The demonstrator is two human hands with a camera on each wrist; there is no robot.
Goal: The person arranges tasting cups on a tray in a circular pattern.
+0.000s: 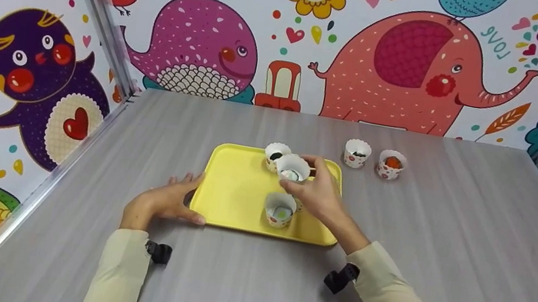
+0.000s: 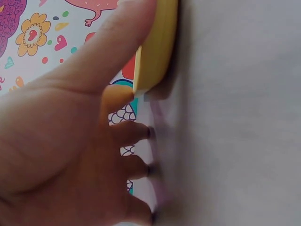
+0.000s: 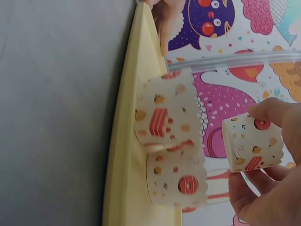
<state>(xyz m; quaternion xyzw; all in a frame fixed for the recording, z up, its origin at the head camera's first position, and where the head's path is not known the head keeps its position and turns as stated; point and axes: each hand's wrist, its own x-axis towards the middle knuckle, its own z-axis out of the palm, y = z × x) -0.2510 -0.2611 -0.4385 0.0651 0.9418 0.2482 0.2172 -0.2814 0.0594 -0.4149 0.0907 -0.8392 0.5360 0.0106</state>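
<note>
Held cup (image 1: pixel 292 169): we count this as the main risk; too hard a pinch could buckle its thin-looking wall, and a turn of the wrist could tip out the pale contents.
Back cup (image 1: pixel 272 158): the held cup overlaps it in the head view, so if we come down too far back, the two could knock and this one topple.
Front cup (image 1: pixel 277 216): it stands upright near the tray's front edge, with a half-hidden cup (image 1: pixel 298 206) close by; a low pass of the right hand (image 1: pixel 321 193) could sweep either over.
Tray (image 1: pixel 235 184): a stray push at one corner could slide it along the surface (image 1: pixel 234 283) and shake all three standing cups.
Right hand: we grip the held cup between thumb and fingers, roughly upright, above the tray and apart from it.
Left hand (image 1: pixel 164 204): fingers spread, not clenched, with thumb and index finger against the tray's front left corner; we hold no cup in it.
Between the hands: the front cup lies here, nearer the right; the back cup sits just beyond the right fingertips.
Off the tray: the dark-filled cup (image 1: pixel 356 158) and orange-filled cup (image 1: pixel 390 168) stand on the surface, beyond the right hand and apart from both hands.
</note>
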